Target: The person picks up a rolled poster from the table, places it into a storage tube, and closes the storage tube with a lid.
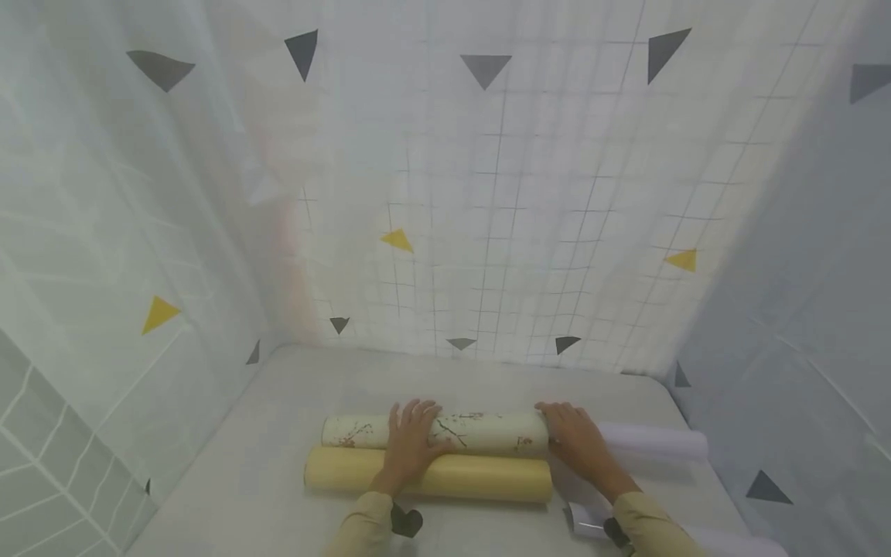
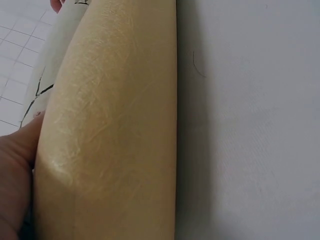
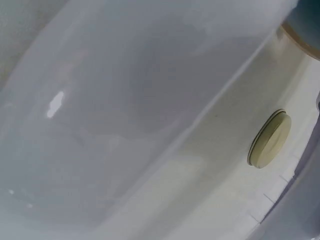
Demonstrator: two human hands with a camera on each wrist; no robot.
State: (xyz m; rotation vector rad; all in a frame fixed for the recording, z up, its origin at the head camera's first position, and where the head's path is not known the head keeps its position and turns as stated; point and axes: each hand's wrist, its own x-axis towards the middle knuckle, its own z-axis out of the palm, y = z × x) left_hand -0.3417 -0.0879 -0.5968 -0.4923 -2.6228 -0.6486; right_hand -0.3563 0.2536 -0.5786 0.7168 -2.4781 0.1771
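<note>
A cream roll patterned with flowering branches [image 1: 480, 432] lies crosswise on the white-covered surface. Parallel to it, on the near side, is a plain yellow roll [image 1: 487, 480]. My left hand [image 1: 411, 445] grips the patterned roll around its middle, fingers over the far side and thumb on the near side. In the left wrist view that thumb [image 2: 25, 142] shows beside the yellow roll [image 2: 115, 125], which fills much of the picture. My right hand [image 1: 578, 441] holds the patterned roll's right end, fingertips over its top. A glossy pale surface [image 3: 100, 125] dominates the right wrist view; the right hand is hidden there.
A white roll [image 1: 654, 441] lies to the right behind my right forearm. Nearer, a glossy white roll [image 1: 585, 520] passes under that wrist. A small beige disc [image 3: 270, 140] appears in the right wrist view. A curtain with triangles [image 1: 487, 232] hangs behind the surface.
</note>
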